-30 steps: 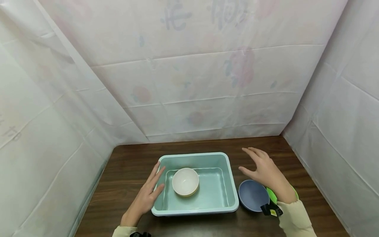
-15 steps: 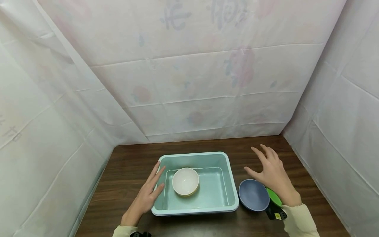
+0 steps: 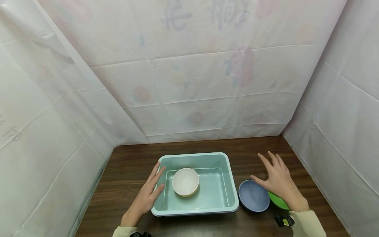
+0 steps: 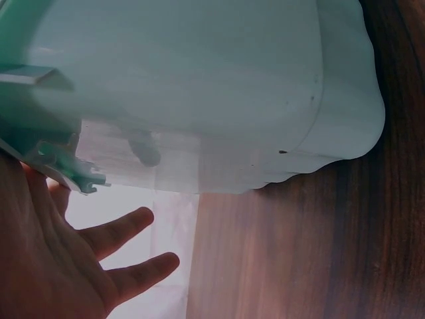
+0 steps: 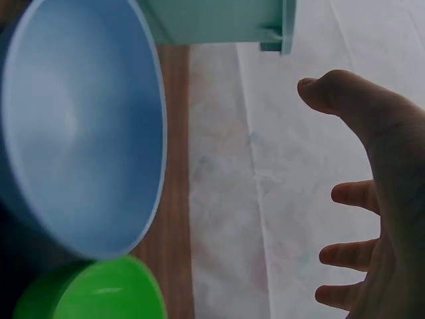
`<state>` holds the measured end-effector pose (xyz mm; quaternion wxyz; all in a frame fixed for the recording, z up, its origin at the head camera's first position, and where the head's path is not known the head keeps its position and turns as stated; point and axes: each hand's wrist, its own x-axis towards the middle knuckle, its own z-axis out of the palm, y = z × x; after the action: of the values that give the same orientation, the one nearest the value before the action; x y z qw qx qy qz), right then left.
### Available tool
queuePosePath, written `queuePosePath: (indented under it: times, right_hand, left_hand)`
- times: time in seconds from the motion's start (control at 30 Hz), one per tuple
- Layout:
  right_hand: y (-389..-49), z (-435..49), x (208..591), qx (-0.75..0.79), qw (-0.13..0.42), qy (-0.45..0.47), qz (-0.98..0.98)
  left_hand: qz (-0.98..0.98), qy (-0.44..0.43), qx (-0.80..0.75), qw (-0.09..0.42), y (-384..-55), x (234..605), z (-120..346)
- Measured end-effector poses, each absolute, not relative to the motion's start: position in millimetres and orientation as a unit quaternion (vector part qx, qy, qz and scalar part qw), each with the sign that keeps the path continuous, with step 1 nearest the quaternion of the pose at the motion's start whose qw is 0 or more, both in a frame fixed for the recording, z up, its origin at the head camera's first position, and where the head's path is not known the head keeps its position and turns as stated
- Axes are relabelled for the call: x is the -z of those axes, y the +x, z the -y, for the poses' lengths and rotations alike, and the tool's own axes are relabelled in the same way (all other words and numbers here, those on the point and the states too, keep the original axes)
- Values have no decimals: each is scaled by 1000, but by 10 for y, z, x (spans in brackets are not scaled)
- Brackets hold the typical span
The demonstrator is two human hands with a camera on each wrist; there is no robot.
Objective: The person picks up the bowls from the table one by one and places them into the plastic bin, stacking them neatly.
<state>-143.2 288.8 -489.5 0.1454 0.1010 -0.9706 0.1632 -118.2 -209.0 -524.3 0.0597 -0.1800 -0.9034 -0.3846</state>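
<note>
A pale green plastic basin (image 3: 207, 210) sits mid-table, with a white bowl (image 3: 185, 181) inside it, left of its middle. My left hand (image 3: 144, 196) rests at the basin's left rim, fingers spread; in the left wrist view its fingers (image 4: 119, 232) stretch out below the rim beside the outer wall. To the basin's right stands a blue bowl (image 3: 254, 196), and a green bowl (image 3: 278, 200) shows partly behind my right wrist. My right hand (image 3: 279, 181) hovers above and right of the blue bowl, fingers apart and holding nothing. In the right wrist view the thumb and fingers are extended.
The dark wooden table (image 3: 133, 158) has pale printed sheeting (image 3: 207, 98) hung behind it and along both sides. The blue bowl (image 5: 86, 126) stands close by the basin's right side, with the green bowl (image 5: 109, 292) next to it.
My right hand has moved rightward, away from the basin and partly off the blue bowl, showing more of the green bowl. My left hand has stayed at the basin's rim.
</note>
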Motion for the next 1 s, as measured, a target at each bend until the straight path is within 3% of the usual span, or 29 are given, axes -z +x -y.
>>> queuePosePath:
  times: [0.37, 1.0]
  right_hand:
    - [-1359, -3026, 5075, -137, 57, 87, 985]
    - [-1330, -3099, 5201, -144, -17, 65, 987]
  left_hand:
    - [902, -182, 386, 62, -1178, 5253, 2096]
    - [901, -187, 386, 68, -1175, 5254, 2093]
